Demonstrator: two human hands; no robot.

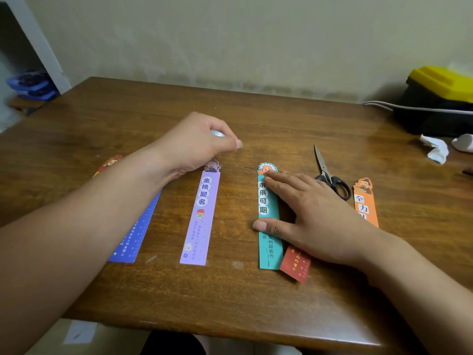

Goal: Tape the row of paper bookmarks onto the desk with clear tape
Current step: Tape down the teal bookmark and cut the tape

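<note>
Several paper bookmarks lie in a row on the wooden desk (230, 298): a blue one (133, 239) partly under my left forearm, a purple one (201, 216), a teal one (268, 242), a red one (295, 265) mostly under my right hand, and an orange one (366, 203). My left hand (197, 144) hovers above the purple bookmark's top, fingers curled round a clear tape roll (217, 133) of which only a sliver shows. My right hand (307, 211) lies flat, with fingers and thumb pressing the teal bookmark onto the desk.
Black-handled scissors (330, 175) lie between the teal and orange bookmarks. Crumpled white paper (437, 147) sits at the right, beside a black and yellow box (440, 103) with a white cable. The desk's front edge is near me.
</note>
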